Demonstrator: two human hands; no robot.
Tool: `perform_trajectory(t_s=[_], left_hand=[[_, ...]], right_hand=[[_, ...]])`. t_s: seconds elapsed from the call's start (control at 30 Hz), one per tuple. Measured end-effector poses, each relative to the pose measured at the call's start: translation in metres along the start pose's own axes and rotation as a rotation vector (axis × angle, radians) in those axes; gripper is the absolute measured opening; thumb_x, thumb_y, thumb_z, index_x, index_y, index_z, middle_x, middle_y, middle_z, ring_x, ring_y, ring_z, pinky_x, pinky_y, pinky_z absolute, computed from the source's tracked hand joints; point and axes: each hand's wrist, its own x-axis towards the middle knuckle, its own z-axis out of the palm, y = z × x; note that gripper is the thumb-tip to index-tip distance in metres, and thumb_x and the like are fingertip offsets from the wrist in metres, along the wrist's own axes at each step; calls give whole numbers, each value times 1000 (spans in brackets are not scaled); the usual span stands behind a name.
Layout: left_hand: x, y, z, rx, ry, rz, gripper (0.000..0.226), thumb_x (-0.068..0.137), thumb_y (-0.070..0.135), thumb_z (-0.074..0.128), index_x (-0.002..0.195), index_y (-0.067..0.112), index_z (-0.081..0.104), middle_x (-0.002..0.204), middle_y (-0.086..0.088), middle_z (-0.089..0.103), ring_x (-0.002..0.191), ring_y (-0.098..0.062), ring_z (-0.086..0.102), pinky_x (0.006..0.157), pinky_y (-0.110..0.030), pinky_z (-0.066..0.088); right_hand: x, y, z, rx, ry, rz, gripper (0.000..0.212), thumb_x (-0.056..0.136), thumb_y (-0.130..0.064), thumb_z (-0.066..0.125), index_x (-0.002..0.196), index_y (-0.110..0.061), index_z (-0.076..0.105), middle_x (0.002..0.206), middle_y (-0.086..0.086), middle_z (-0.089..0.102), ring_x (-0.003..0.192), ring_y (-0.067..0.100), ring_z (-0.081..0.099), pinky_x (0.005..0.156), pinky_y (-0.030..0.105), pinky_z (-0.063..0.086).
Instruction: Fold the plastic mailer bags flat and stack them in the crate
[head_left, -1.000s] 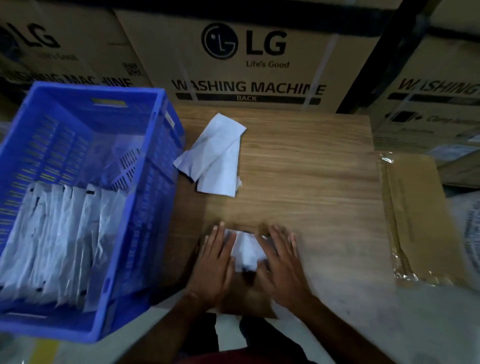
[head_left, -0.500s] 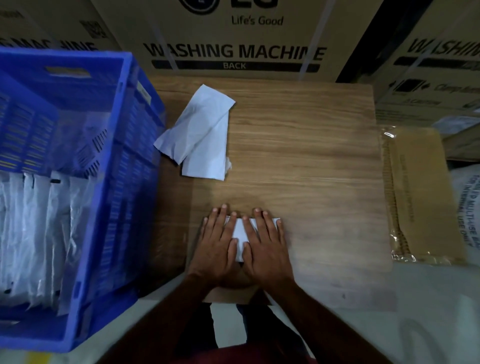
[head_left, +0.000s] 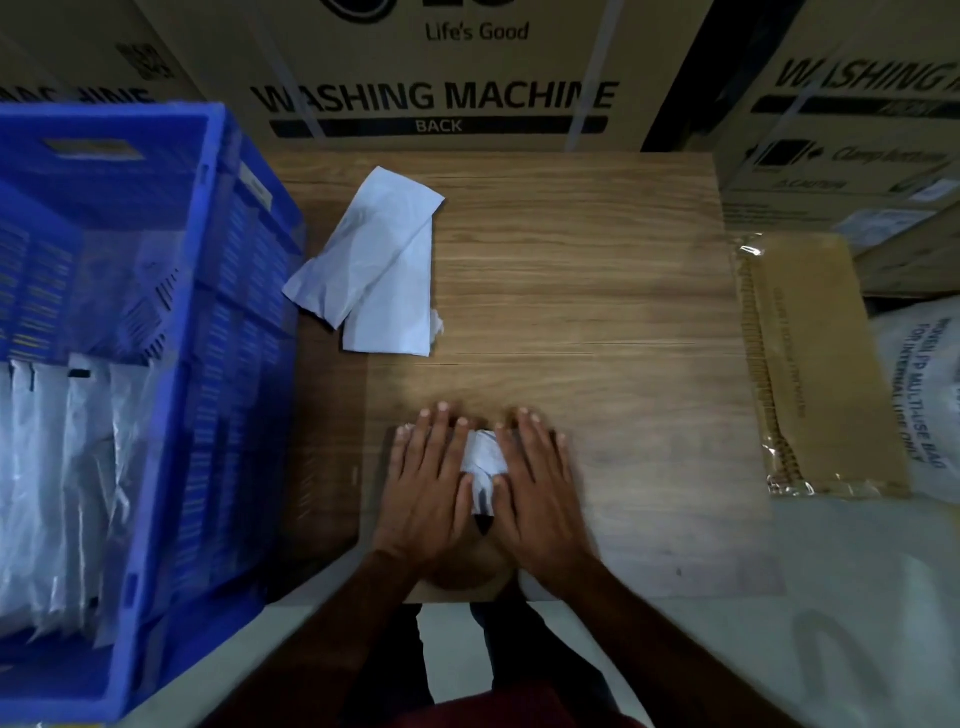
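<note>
Standing upright, folded mailer bags (head_left: 67, 483) fill the blue crate (head_left: 218, 364) beside the table.

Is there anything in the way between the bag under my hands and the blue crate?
Only the crate's own tall right wall, which the folded bag must be lifted over. The table between them looks bare; the two loose bags lie farther back, off the direct path.

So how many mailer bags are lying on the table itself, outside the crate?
2. One mailer bag is pressed flat under the left hand and right hand near the front edge; another loose bag lies beside the blue crate. More could be hidden underneath.
</note>
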Motion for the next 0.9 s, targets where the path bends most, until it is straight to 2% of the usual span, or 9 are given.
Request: perform_trajectory(t_s=[0.1,0.23,0.37,0.43,0.53,0.7,0.9], left_hand=[[3,8,10,-2,-24,93,61,103,36,37,160,13,36,168,-20,25,156,-38,21,124,-57,20],[5,9,10,-16,-52,65,60,104,37,36,159,15,38,168,-17,27,155,-37,24,122,-56,22],[1,2,-2,-49,-19,21,60,104,36,36,159,11,37,169,-19,22,157,-35,19,128,-49,10],[-4,-10,-6,-48,1,-40,61,104,36,36,159,10,37,168,-21,22,157,-35,17,128,-46,6],[-5,-24,-3,-74,-65,3,62,106,42,32,161,13,31,171,-17,17,159,-33,10,127,-49,11],[-3,-25,4,-64,-70,0,63,105,42,33,161,12,32,170,-20,18,158,-37,11,127,-49,8],[-3,-24,-5,-39,-90,13,67,104,46,35,162,13,30,170,-21,13,158,-38,12,124,-57,16]], right_hand=[[-12,12,-5,-10,9,71,59,106,-32,31,162,-12,32,172,14,20,160,26,14,128,55,14],[-12,12,-3,-21,-36,86,59,106,-31,30,163,-14,30,173,12,17,161,25,10,128,54,13],[-7,-1,-7,-53,-28,64,60,109,-40,24,161,-12,35,171,15,20,161,26,13,129,55,13],[0,-11,-5,-88,-54,14,60,108,-42,29,161,-17,36,171,15,22,160,26,14,129,52,11],[5,-16,5,-95,-74,20,62,103,-39,37,162,-20,34,171,13,24,160,27,16,127,54,16],[7,-10,16,-127,-69,11,63,102,-37,36,162,-20,33,170,13,25,159,29,17,126,57,19],[7,-15,4,-93,-129,-1,63,103,-37,38,163,-20,28,172,14,20,160,30,13,125,60,20]])
